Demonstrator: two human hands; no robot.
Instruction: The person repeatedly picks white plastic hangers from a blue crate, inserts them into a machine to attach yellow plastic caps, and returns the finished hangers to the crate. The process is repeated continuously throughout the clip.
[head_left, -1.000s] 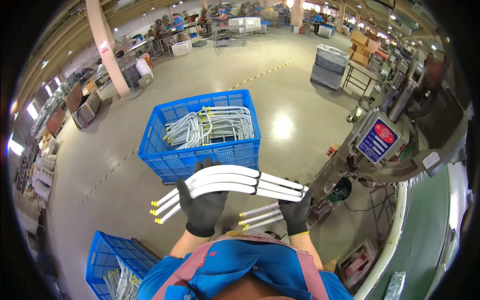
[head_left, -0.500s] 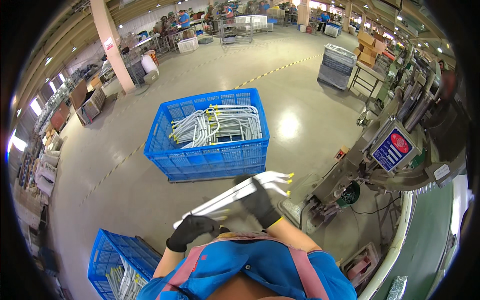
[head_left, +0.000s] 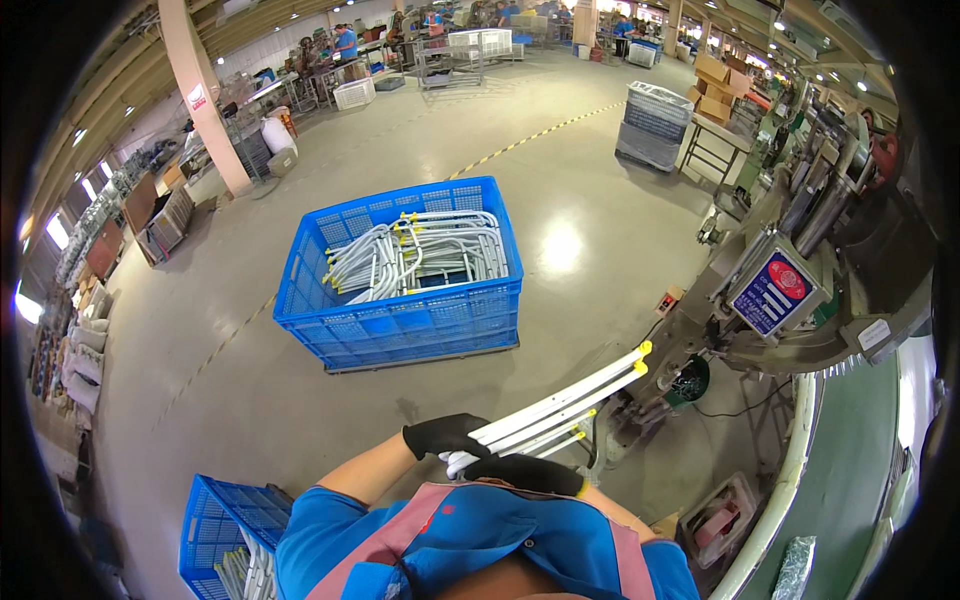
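Head view: left grip (head_left: 447, 436) and right grip (head_left: 528, 473) are closed around white, yellow-tipped tubes (head_left: 560, 396).

left gloved hand (head_left: 447, 436) grips white yellow-tipped tubes (head_left: 560, 396), right hand (head_left: 525, 473) against them; blue crate (head_left: 415, 335) beyond holds bent tubes (head_left: 455, 240).

Black-gloved left hand (head_left: 443, 436) curled, gloved right hand (head_left: 530, 473) just beside it, nearer the chest, bare forearms (head_left: 368, 471) angled inward
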